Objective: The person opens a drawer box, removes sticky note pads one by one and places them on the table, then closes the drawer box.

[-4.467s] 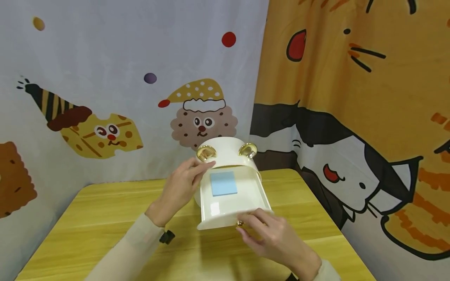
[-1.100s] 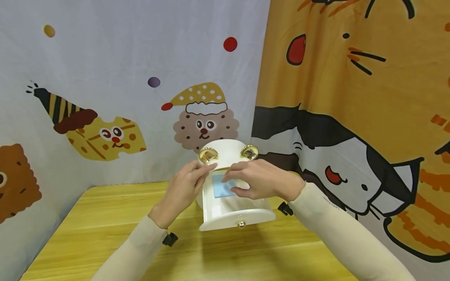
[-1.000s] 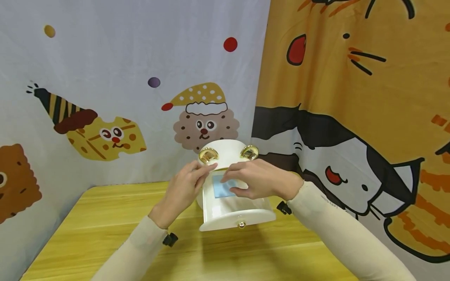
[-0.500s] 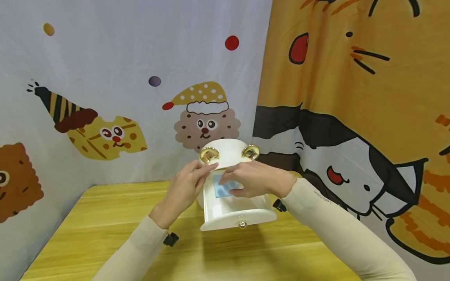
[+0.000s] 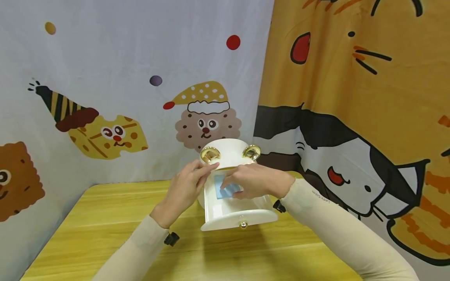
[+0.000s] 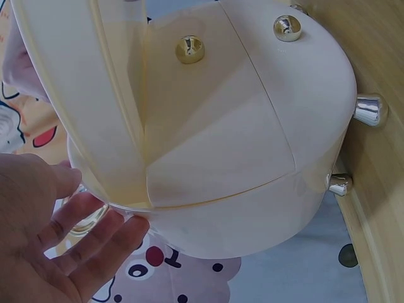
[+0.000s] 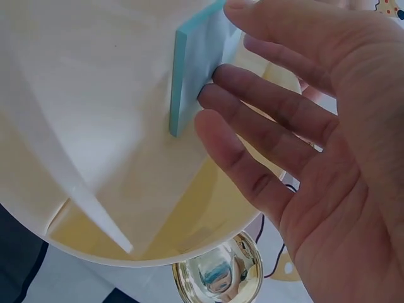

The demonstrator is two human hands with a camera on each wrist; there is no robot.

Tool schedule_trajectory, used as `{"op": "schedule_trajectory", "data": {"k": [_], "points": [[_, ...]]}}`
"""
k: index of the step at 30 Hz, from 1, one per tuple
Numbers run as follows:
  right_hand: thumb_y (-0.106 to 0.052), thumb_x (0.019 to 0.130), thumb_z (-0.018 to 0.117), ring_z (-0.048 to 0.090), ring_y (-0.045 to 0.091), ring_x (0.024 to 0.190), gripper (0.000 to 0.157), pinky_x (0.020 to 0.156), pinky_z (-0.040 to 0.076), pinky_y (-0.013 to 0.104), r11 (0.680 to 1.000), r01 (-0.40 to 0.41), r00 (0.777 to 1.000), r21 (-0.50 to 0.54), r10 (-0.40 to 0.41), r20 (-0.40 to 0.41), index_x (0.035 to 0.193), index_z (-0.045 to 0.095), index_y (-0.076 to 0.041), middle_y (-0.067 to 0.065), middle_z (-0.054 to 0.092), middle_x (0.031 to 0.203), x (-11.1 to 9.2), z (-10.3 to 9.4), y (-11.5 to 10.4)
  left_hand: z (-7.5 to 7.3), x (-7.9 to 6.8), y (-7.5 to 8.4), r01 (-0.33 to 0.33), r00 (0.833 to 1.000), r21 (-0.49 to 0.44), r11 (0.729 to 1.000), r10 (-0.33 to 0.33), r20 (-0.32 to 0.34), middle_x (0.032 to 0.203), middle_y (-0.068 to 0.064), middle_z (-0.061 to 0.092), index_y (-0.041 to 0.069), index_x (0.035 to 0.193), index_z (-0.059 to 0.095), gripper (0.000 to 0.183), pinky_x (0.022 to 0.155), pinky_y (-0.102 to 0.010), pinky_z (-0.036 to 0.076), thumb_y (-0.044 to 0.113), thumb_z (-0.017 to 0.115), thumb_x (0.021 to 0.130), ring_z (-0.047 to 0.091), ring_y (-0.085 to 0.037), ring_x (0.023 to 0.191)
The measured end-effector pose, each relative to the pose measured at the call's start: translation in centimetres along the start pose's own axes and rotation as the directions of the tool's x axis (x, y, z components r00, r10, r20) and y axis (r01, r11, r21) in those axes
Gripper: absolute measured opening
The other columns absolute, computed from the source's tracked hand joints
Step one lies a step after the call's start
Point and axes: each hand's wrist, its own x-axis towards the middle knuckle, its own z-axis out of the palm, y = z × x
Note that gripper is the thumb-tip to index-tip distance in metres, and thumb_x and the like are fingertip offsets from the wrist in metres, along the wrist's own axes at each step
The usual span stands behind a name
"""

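Note:
A white rounded drawer box [image 5: 228, 153] with gold ear-like discs stands on the table, its top drawer [image 5: 225, 212] pulled out. Inside that drawer lies a square light-blue pad, like sticky notes [image 5: 220, 191]. My right hand [image 5: 258, 180] reaches over the drawer; in the right wrist view, its outstretched fingertips meet the face of the blue pad [image 7: 196, 69]. How the thumb touches the pad is partly cut off. My left hand [image 5: 184, 187] rests its extended fingers against the box's left side near one gold ear. Fingertips [image 6: 132, 227] touch the white rim in the left wrist view.
The wooden table [image 5: 116, 218] carries the box near its back edge. Two gold knobs are on lower drawer fronts, one of them a round knob [image 6: 189, 49]; short metallic feet [image 6: 369, 110] hold the box up. A cartoon-printed curtain [image 5: 105, 58] hangs close behind.
Earlier my right hand held the open drawer's gold knob; it has since moved up and over to the blue pad. During the last second its fingers shift only slightly. My left hand stays on the box.

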Motion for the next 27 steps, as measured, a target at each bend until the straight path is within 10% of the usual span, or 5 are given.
{"op": "schedule_trajectory", "data": {"k": [16, 27], "points": [[-0.029, 0.102, 0.094, 0.078, 0.014, 0.116, 0.040, 0.099, 0.070, 0.040, 0.999, 0.050, 0.999, -0.008, -0.050, 0.002, 0.141, 0.084, -0.029, -0.006, 0.080, 0.141, 0.08, -0.17, -0.24, 0.16, -0.04, -0.20, 0.004, 1.000, -0.004, 1.000, -0.005, -0.011, 0.108, -0.002, 0.074, 0.028, 0.152, 0.080, 0.043, 0.063, -0.027, 0.052, 0.010, 0.078, 0.113, 0.060, -0.016, 0.083], [-0.027, 0.102, 0.094, 0.070, 0.028, 0.152, 0.056, 0.120, 0.063, 0.045, 0.994, 0.106, 0.994, -0.011, -0.106, 0.026, 0.155, 0.077, -0.029, 0.007, 0.065, 0.171, 0.86, -0.11, -0.30, 0.07, -0.04, -0.24, -0.011, 1.000, -0.004, 1.000, 0.011, -0.021, 0.109, -0.002, 0.075, 0.027, 0.151, 0.081, 0.043, 0.064, -0.028, 0.054, 0.009, 0.079, 0.112, 0.062, -0.017, 0.083]]}}
